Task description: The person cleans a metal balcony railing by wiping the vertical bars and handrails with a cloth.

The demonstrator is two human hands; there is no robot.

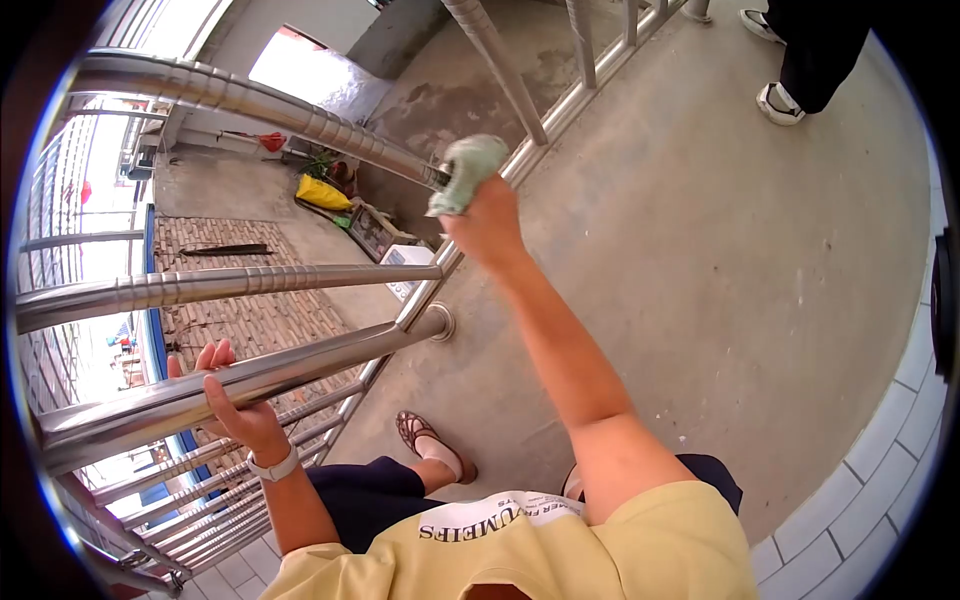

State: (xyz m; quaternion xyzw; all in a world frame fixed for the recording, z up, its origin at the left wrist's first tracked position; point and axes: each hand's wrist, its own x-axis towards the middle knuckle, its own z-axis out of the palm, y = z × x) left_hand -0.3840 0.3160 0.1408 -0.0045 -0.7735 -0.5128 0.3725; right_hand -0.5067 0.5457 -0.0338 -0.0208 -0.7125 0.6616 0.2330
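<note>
A pale green cloth (472,165) is bunched in my right hand (488,225). It is pressed around the lower end of a ribbed metal baluster (270,108), close to the bottom rail (450,262) of the railing. My left hand (248,424), with a light band on its wrist, grips the thick smooth railing post (320,366). Its thumb lies on the near side and its fingertips show past the far side. Between the two hands runs another ribbed baluster (230,288).
Concrete floor (680,300) lies to the right, edged by pale tiles (890,430). Another person's dark-trousered leg (815,50) stands at the upper right. Beyond the railing, a lower level holds a yellow bag (322,193), a white box (405,262) and brick paving (230,310).
</note>
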